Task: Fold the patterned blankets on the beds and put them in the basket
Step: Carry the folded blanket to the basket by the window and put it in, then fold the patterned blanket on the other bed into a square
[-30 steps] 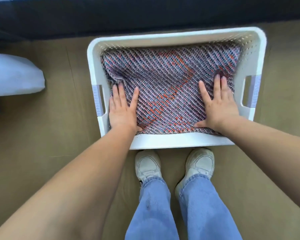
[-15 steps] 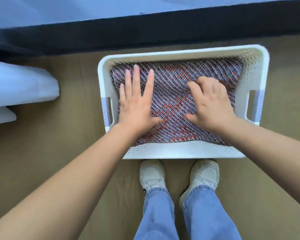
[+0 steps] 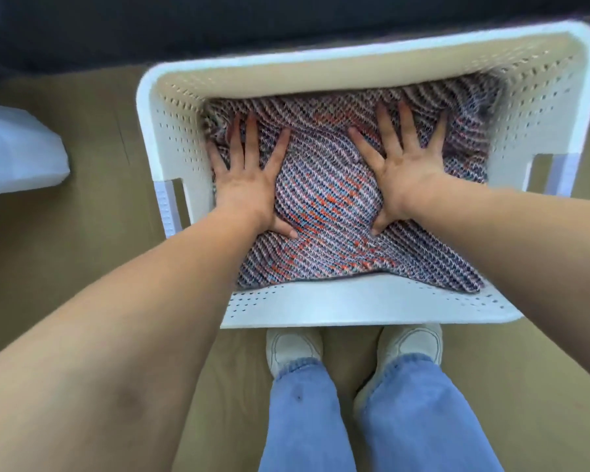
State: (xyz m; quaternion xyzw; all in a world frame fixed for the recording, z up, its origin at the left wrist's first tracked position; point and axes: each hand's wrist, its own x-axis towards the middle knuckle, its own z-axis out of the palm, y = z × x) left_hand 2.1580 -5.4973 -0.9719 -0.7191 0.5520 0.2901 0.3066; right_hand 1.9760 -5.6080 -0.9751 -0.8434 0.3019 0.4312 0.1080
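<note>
Down in the centre of the frame, a folded knitted blanket with a red, blue and white diagonal pattern (image 3: 324, 212) lies inside a white perforated plastic basket (image 3: 338, 303) standing on the tan floor (image 3: 82, 253). Both hands press flat on the blanket with fingers spread and straight: the left hand (image 3: 249, 185) toward the basket's left wall, the right hand (image 3: 406, 168) toward the right. At the lower centre, pale sneakers (image 3: 292, 349) and blue jeans (image 3: 355, 420) stand just beside the basket's near rim. White bedding (image 3: 17, 155) shows at the left edge.
</note>
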